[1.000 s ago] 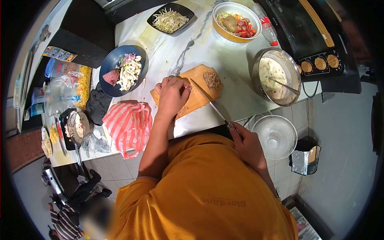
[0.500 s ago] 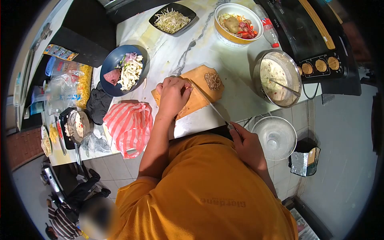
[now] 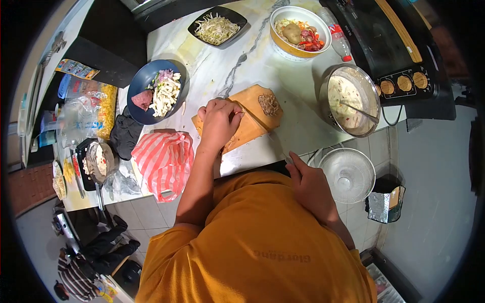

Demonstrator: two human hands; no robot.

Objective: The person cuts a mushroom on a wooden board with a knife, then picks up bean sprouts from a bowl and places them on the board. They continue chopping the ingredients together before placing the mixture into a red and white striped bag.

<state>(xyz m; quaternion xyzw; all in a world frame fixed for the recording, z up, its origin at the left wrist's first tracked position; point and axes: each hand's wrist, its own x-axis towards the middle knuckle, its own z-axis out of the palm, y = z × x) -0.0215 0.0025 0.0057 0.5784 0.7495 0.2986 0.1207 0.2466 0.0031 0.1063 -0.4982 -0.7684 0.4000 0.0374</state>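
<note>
My left hand (image 3: 220,120) is over the wooden cutting board (image 3: 247,132), fingers curled and pressed down on a small piece that they mostly cover. In my right hand (image 3: 313,186) is the handle of a kitchen knife (image 3: 277,143), near the counter's front edge. Its thin blade slants up and left across the board, with the tip close to my left fingertips. A small pile of finely chopped brown food (image 3: 269,104) lies on the board's far right corner.
Around the board are a blue plate (image 3: 136,81) of chopped food, a black bowl of bean sprouts (image 3: 217,28), a yellow-rimmed bowl (image 3: 288,46) of vegetables, a steel bowl (image 3: 364,76) with batter, a striped plastic bag (image 3: 164,161) and a white strainer (image 3: 348,177). Another person (image 3: 76,275) is at lower left.
My right hand has shifted slightly down and right with the knife. The left hand stays nearly in place. More of the other person's striped clothing shows at lower left.
</note>
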